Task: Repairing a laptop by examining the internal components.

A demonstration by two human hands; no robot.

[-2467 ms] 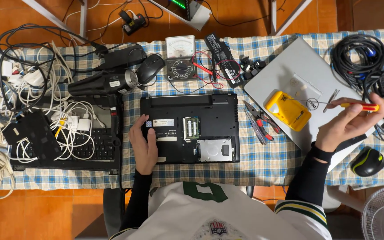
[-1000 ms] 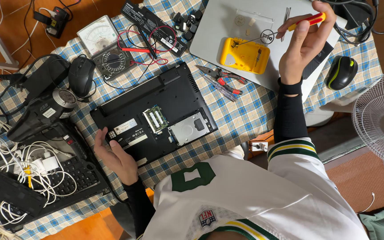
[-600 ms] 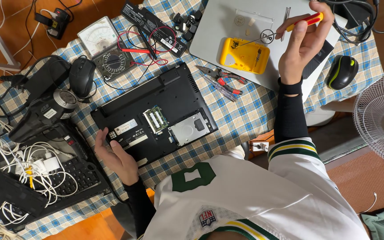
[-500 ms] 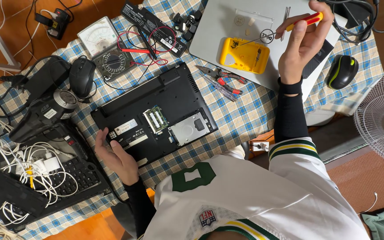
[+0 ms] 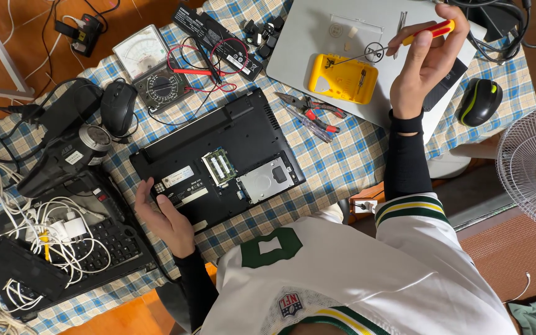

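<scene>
Black upturned laptop (image 5: 218, 166) lies at centre, left hand (image 5: 162, 217) pressing its seven-o'clock corner with loose fingers, while right hand (image 5: 426, 59) at one o'clock pinches a red-handled screwdriver (image 5: 398, 44), best lowered squarely onto screws.

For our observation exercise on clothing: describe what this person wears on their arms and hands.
Both hands, left and right, are bare: no gloves, rings or watch show. Each forearm is covered to the wrist by a tight black undersleeve. Over it sits a short white jersey sleeve edged with green and yellow stripes.
</scene>
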